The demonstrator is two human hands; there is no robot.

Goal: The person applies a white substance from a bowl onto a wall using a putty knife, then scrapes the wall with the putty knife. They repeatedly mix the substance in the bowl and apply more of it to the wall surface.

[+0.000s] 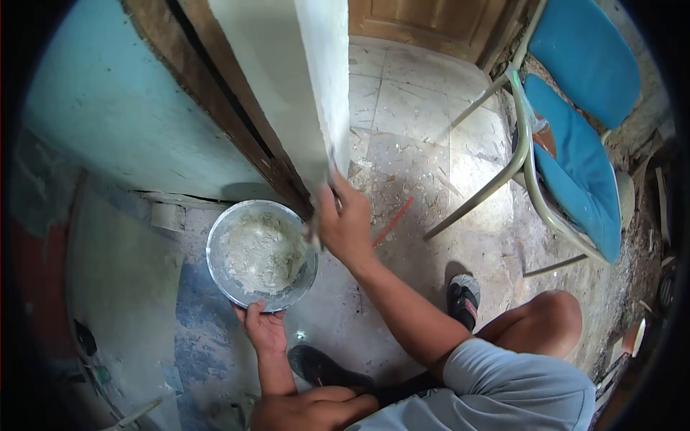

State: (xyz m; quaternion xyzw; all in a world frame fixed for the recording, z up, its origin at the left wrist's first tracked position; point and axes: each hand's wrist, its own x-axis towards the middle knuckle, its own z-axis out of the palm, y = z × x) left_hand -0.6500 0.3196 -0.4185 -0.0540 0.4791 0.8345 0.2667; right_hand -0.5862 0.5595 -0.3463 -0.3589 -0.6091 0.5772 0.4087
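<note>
My left hand (pixel 263 327) grips the near rim of a round grey metal basin (pixel 210 251). Inside the basin lies a pale, lumpy plaster-like mix (pixel 262 251). Beside the basin's right rim, my right hand (pixel 346 221) is closed around a trowel-like tool (pixel 315 231) smeared by motion. Its upper end meets the lower corner of a white plastered wall edge (pixel 332 86), and most of it is hidden by my fingers.
Brown wooden boards (pixel 215 108) run along the wall edge, with a light blue wall (pixel 129 93) to the left. A blue-cushioned chair (pixel 575 165) stands at the right. A red strip (pixel 393 223) and scattered debris lie on the tiled floor (pixel 413 79).
</note>
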